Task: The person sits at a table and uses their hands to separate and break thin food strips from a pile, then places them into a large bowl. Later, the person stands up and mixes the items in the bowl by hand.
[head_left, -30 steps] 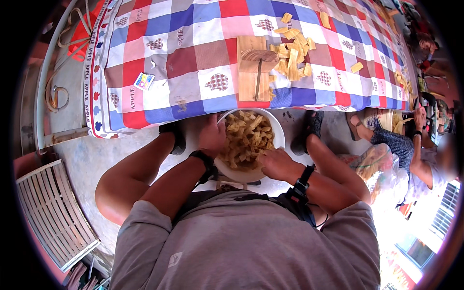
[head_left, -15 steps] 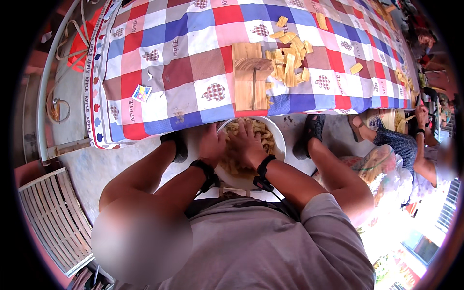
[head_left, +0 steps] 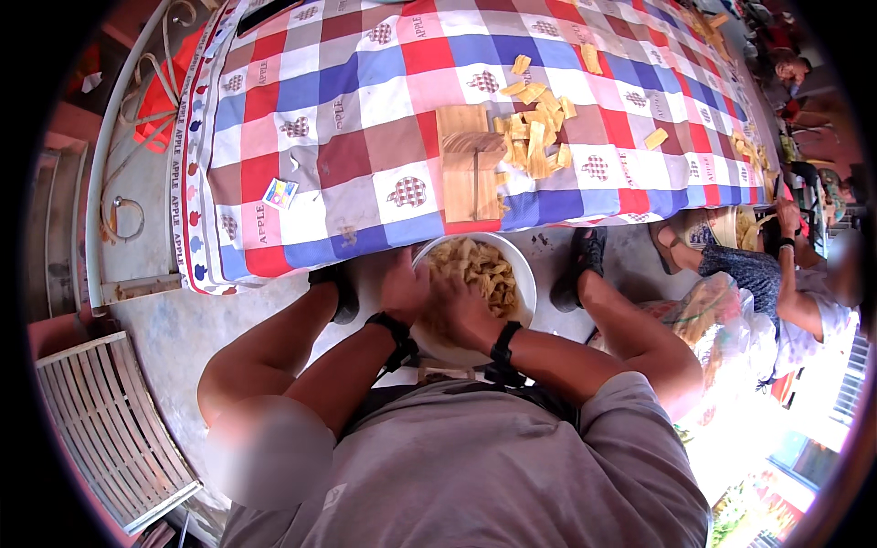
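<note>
A round white basin stands between my legs, below the table edge, with yellow-brown, soft-looking pieces heaped in it. My right hand is down in the pieces near the basin's middle, its fingers apart and partly buried. At the left side of the basin, my left hand reaches over the rim; its fingertips are blurred and partly hidden. Both wrists wear black bands. On the table above lies a pile of flat, pale yellow strips, beside a wooden board with an upright block.
A checked tablecloth covers the table, with a small colourful packet on it. A slatted wooden seat is at lower left. To the right are clear plastic bags and another seated person.
My right hand has shifted down toward me and left through the pieces, uncovering more of them at the far side. The view has tilted slightly. My left hand stays at the basin's left side.
</note>
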